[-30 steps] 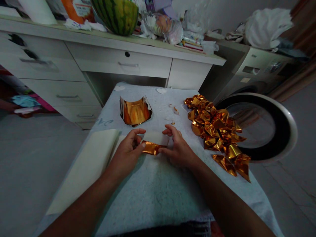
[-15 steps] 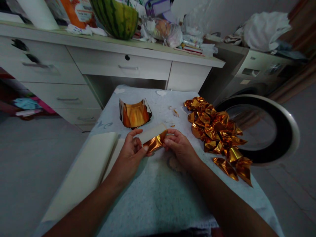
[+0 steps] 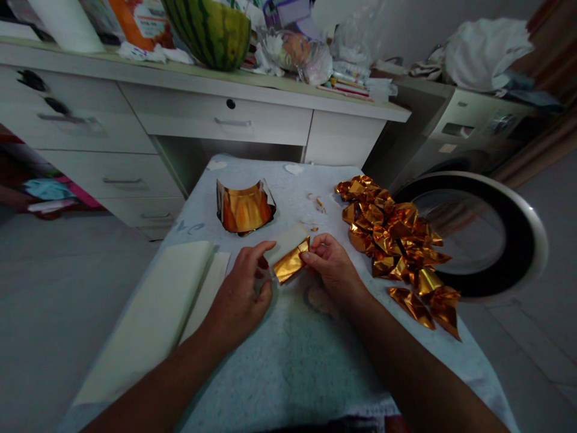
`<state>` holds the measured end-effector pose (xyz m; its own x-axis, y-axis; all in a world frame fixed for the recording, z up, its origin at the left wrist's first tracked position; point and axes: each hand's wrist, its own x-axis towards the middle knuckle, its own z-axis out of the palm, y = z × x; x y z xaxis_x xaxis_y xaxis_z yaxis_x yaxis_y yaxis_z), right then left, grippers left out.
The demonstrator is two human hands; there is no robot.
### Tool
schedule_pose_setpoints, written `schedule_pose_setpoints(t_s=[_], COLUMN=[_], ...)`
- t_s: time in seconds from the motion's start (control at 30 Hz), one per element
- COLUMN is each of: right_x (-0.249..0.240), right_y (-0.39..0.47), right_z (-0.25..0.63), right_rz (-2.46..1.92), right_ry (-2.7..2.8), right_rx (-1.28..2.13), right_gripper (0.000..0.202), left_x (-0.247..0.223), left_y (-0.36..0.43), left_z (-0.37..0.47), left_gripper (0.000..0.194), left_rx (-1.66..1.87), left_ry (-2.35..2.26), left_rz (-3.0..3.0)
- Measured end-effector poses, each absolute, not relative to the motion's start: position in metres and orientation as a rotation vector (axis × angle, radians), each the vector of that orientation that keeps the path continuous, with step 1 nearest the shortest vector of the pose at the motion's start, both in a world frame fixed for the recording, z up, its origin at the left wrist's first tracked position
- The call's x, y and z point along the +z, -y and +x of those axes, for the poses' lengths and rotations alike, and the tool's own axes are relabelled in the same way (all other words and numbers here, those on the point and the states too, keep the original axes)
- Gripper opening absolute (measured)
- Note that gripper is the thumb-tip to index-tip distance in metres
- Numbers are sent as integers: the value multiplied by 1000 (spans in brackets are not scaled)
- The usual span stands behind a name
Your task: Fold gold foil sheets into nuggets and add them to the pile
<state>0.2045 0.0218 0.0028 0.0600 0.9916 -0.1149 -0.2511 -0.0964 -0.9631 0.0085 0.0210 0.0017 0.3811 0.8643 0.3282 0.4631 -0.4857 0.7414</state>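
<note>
My right hand (image 3: 332, 264) pinches one end of a small folded strip of gold foil paper (image 3: 291, 263) between thumb and fingers. Close to the strip's other end, my left hand (image 3: 247, 282) is open, its thumb and fingers apart, with nothing in it. A pale paper piece (image 3: 288, 242) lies just beyond the foil; whether it is joined to the foil I cannot tell. Farther back stands a curved stack of gold foil sheets (image 3: 246, 207). On the right is a heap of folded gold foil pieces (image 3: 396, 234).
Pale paper sheets (image 3: 153, 319) lie along the left of the cloth-covered table (image 3: 288, 361). Small foil scraps (image 3: 320, 205) sit near the middle. Behind is a white drawer desk (image 3: 220, 114) bearing a cut watermelon (image 3: 211, 36). A washing machine (image 3: 473, 126) with its round door open stands at right.
My left hand has let go of the foil strip and drawn slightly away, its fingers spreading. The strip now shows a flatter, brighter face and stays in my right hand.
</note>
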Motion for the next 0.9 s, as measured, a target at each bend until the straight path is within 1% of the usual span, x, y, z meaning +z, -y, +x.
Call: schedule_pose_setpoints(t_s=[0.17,0.23,0.4,0.53,0.6,0.7,0.9], right_x=[3,1,-1,-3,-4,-5,2], right_y=[-21,-21,-20,-19,-19,-17,-14], right_z=[203,203,204,205,205,205,202], right_rz=[-1163,-1186,-1209,-1258,-1311,-1409,-1586], right_ry=[1032,1090,1213,1329,1429,1600,1964], right_rx=[1296,1258,1215,1172,1088,863,559], right_gripper=[27,24,16,11,8,3,9], left_x=[0,0,3,3,2,-1,-4], left_y=[-21,-20,-20,-24,-25,-24,-18], left_z=[6,5,5,4,3,3,4], left_gripper=[44,38,39,29,26,21,18], left_rx=[1090,1115,1160,1021,933,804,692], left_ry=[-1257,-1285,-1301,-1013,-898,-856,-837], left_rz=[2450,2544,2686,2819,2817,2785,2723])
